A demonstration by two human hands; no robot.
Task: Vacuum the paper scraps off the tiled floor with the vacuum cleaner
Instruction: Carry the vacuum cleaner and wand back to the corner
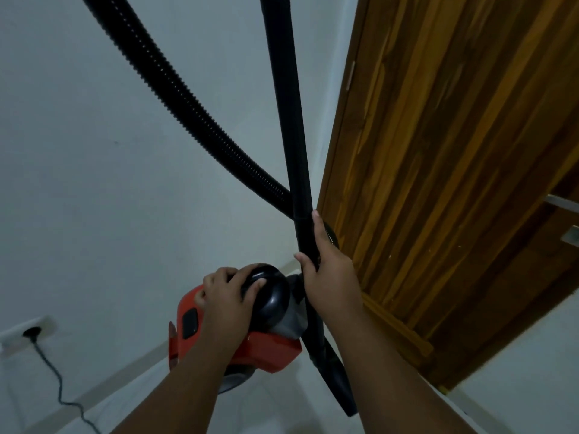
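Left hand (226,296) grips vacuum (270,349), right hand (329,277) wand (289,120)

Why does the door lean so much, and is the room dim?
Head view: the wide-angle lens tilts and bows the wooden door; light is dim and bluish on the wall; the black wand and hose show little detail; a soft glint sits on the vacuum cleaner's handle.

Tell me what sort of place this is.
Probably a room in a home: a wooden door, a plain white wall with a plugged-in socket, and a red vacuum cleaner.
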